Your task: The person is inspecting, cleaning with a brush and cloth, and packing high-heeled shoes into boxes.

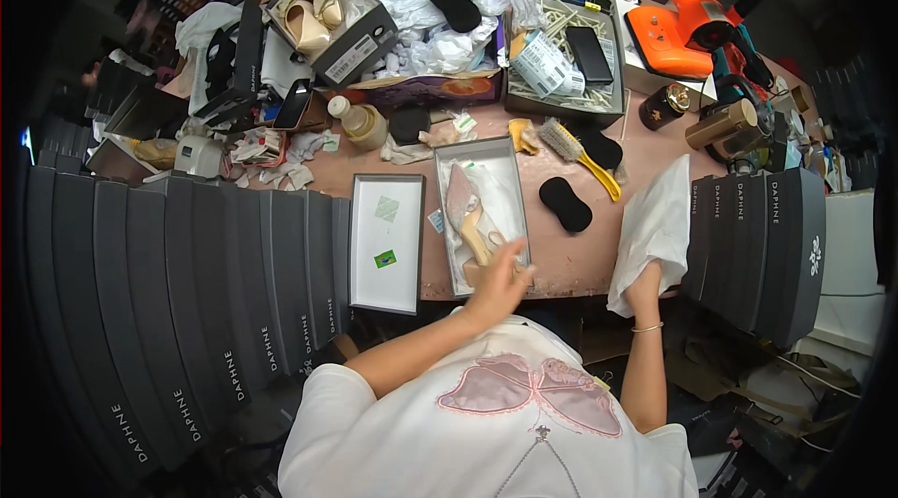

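Note:
My left hand [499, 290] is over the near end of an open grey shoe box [520, 182]. Its fingers are apart and I see nothing held in them. Inside the box lies a pointed high-heeled shoe [460, 197], pinkish at the toe and beige toward the heel, on white tissue paper [496, 182]. Off to the right, my right hand [642, 290] grips the lower end of a limp white bag [653, 227]; most of its fingers are hidden by the white material. The box lid [385, 288] rests inside up, left of the box, with two small stickers on it.
Rows of dark shoe boxes [210, 283] flank the left side, and more boxes [753, 236] the right. A yellow-handled brush [585, 158] and a black insole-shaped pad [565, 205] lie beyond the hands. Farther back stand a bottle [359, 124], filled boxes and an orange device [669, 42].

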`<state>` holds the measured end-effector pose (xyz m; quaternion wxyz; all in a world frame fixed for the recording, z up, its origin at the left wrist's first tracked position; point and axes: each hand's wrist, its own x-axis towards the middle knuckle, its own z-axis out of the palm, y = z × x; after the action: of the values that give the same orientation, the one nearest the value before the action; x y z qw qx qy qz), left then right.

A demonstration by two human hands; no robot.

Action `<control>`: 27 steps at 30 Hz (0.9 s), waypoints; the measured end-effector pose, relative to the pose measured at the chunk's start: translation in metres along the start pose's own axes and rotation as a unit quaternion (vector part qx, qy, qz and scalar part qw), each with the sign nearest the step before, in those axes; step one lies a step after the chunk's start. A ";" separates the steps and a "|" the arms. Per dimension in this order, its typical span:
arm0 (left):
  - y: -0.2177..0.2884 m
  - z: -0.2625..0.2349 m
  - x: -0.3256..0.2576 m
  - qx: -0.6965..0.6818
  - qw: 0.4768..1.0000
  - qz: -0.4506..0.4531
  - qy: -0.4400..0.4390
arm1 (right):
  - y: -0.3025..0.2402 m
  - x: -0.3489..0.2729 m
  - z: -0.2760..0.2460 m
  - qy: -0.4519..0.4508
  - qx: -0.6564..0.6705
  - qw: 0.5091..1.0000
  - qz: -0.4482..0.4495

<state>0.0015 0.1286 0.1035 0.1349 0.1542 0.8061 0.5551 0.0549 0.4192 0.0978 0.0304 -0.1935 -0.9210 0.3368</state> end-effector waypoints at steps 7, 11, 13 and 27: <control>-0.101 0.001 0.006 -0.292 0.908 -0.271 0.132 | -0.131 0.001 0.044 -0.152 -0.123 0.937 -0.290; -0.091 -0.009 0.038 0.003 0.941 -0.306 0.142 | -0.120 -0.011 0.118 -0.269 -0.155 0.898 -0.313; -0.148 -0.001 0.033 -0.049 0.939 -0.303 0.158 | -0.129 -0.022 0.117 -0.262 -0.106 0.901 -0.329; -0.065 -0.040 0.081 -0.299 0.917 -0.255 0.069 | -0.091 -0.049 -0.012 -0.136 0.547 0.825 0.038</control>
<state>-0.0950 0.1053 0.0530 0.2555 -0.1426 0.6222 0.7261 0.0722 0.3445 0.1682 -0.0073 -0.1319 -0.5730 0.8088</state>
